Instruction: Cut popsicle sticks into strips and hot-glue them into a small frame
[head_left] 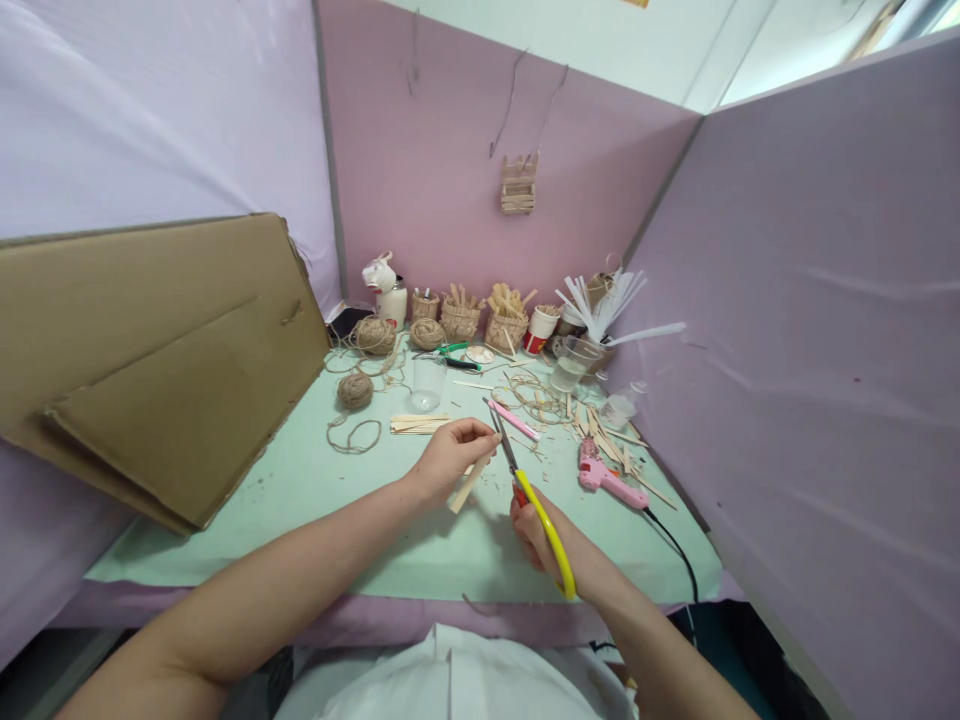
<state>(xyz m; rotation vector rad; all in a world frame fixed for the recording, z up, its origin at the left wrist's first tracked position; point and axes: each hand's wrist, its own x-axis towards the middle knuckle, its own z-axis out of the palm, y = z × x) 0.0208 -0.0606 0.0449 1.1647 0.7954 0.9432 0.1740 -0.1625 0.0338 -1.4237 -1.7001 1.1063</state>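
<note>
My left hand point(450, 460) pinches a flat pale wooden craft stick point(466, 488), which slants down below the fingers. In my right hand point(541, 530) is a pair of scissors point(546, 520) with yellow and red handles. Its narrow blades point up and away, slightly parted, close by my left fingertips at the stick's upper end. Whether the blades touch the wood I cannot make out. Just past the blades lies a pink pen-like tool point(514, 420). A small stack of craft sticks point(418, 424) rests on the table beyond my left hand.
A pink glue gun point(609, 482) with a black cord lies right, near scattered stick pieces point(600, 435). Twine balls point(355, 391), a clear cup point(428, 385) and green-handled pliers point(454, 348) sit farther back. Stick-filled baskets point(506, 330) line the wall. Large cardboard point(172, 380) leans at left.
</note>
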